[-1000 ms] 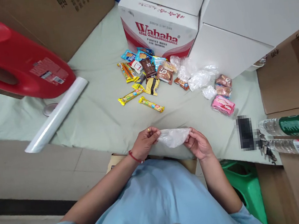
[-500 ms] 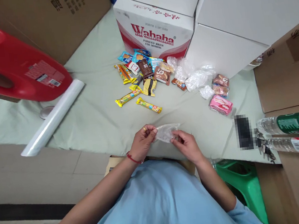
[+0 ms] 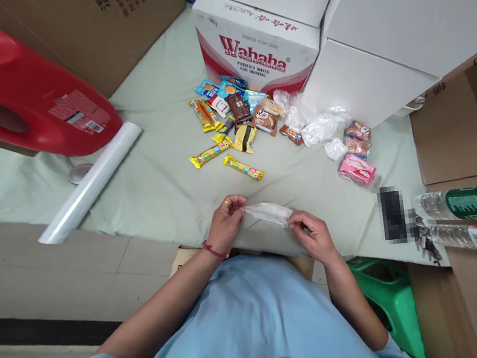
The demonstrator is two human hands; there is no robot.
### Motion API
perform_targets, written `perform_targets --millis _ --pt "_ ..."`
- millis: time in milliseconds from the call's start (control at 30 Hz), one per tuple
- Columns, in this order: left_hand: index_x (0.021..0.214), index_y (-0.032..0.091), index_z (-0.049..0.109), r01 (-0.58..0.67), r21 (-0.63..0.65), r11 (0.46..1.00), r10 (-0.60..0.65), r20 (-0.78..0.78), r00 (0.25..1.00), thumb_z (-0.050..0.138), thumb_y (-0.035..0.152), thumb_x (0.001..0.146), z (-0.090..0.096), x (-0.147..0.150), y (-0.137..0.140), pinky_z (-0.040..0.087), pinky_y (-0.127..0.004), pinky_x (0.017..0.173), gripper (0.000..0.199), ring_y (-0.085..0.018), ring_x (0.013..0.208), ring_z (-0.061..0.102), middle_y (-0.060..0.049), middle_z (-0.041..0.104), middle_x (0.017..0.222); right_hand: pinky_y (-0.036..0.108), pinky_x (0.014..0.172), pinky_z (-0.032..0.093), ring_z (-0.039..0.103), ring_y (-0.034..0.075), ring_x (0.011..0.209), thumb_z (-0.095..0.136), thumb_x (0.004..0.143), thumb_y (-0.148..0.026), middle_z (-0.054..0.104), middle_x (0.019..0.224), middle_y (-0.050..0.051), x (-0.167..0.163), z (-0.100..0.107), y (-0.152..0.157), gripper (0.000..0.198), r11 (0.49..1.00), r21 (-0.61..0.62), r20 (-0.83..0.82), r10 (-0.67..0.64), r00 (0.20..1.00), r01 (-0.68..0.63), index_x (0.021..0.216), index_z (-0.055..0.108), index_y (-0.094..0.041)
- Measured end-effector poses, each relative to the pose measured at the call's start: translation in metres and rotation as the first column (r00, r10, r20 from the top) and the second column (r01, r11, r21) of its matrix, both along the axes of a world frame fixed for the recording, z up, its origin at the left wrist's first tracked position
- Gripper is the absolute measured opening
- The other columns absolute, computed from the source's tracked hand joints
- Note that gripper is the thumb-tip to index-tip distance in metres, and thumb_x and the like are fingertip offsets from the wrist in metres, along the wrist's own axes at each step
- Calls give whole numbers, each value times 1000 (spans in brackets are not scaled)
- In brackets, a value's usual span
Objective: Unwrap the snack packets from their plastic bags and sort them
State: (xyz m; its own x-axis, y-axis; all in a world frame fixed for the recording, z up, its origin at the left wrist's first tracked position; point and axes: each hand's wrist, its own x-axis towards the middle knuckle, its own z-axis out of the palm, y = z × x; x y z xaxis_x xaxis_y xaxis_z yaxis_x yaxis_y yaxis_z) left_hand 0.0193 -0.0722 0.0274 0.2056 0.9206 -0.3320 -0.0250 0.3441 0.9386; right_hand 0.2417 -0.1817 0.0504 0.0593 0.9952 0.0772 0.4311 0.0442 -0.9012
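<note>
A strip of clear plastic film (image 3: 269, 213) is stretched between my two hands, above the front edge of the cloth-covered table. My left hand (image 3: 228, 221), with a ring and a red wrist cord, pinches its left end. At the other end, the fingertips of my right hand (image 3: 312, 234) are closed on it. Just beyond the film lie two yellow snack bars (image 3: 243, 167). Behind them is a pile of wrapped snacks (image 3: 239, 107) in brown, blue and yellow packets. Crumpled clear plastic (image 3: 322, 124) lies right of the pile.
A red jug (image 3: 34, 93) and a white film roll (image 3: 92, 181) are on the left. A Wahaha carton (image 3: 258, 50) stands at the back. Wrapped packs (image 3: 357, 170), keys (image 3: 427, 246) and water bottles (image 3: 469, 204) are on the right. Below is a green stool (image 3: 402, 310).
My right hand has moved right and slightly down, away from my left hand. The plastic film is now drawn out longer and narrower between them. The view has shifted slightly.
</note>
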Motion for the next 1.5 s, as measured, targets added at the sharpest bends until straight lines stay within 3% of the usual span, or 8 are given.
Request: perform_targets --millis 267,367,533,800,1167,1267,1367,1500 --pt "128 22 60 380 506 774 -203 -371 906 72 35 75 35 5 -12 31 -50 117 56 -32 136 46 -14 56 142 35 85 54 67 21 95 49 98 -18 71 100 7 -13 13 8 24 994 7 142 106 984 -108 104 70 -26" --pt "92 22 67 306 381 872 -149 -390 909 65 46 85 26 12 -6 45 -40 96 25 -26 101 61 -8 69 100 37 84 55 68 21 96 50 98 -19 72 104 7 -18 15 9 26 991 31 145 123 982 -128 106 73 -28" --pt "74 22 52 69 117 991 -48 -170 984 55 55 91 4 10 2 35 -25 56 37 -13 58 40 5 44 62 36 81 54 68 21 92 52 97 -18 71 100 7 -8 8 -1 26 995 72 144 57 988 -68 101 75 -28" --pt "71 23 44 41 196 980 9 -247 969 51 50 95 13 14 -9 31 -26 57 37 -12 57 35 7 37 60 30 69 50 60 17 77 59 98 -39 70 95 3 4 -1 -9 18 959 -189 -239 -251 938 209 105 70 -27" --pt "106 22 61 16 444 896 107 -249 963 67 36 73 18 3 -11 46 -33 81 36 -22 97 55 -6 57 108 24 52 39 44 11 56 76 79 -55 54 67 -4 -21 -6 17 36 900 -413 -443 -330 833 137 80 66 -22" --pt "87 23 63 25 534 845 150 -282 948 63 36 78 27 -2 -20 43 -34 77 15 -21 82 53 -4 57 85 24 52 39 43 11 56 79 75 -56 53 66 -4 -21 -9 16 37 880 -452 -483 -377 791 144 79 65 -21" --pt "61 23 52 233 408 883 -56 -401 914 57 42 90 34 5 -29 34 -31 64 35 -16 61 45 1 48 61 24 52 38 44 10 56 80 74 -56 52 64 -5 -23 -10 13 39 868 -472 -491 -405 771 156 78 65 -21" --pt "76 23 61 366 180 913 -216 -548 808 67 53 83 24 21 -31 30 -29 60 31 -16 58 49 2 55 63 23 53 38 45 10 56 81 73 -56 52 64 -5 -29 -7 10 40 855 -489 -528 -446 723 170 80 65 -21"
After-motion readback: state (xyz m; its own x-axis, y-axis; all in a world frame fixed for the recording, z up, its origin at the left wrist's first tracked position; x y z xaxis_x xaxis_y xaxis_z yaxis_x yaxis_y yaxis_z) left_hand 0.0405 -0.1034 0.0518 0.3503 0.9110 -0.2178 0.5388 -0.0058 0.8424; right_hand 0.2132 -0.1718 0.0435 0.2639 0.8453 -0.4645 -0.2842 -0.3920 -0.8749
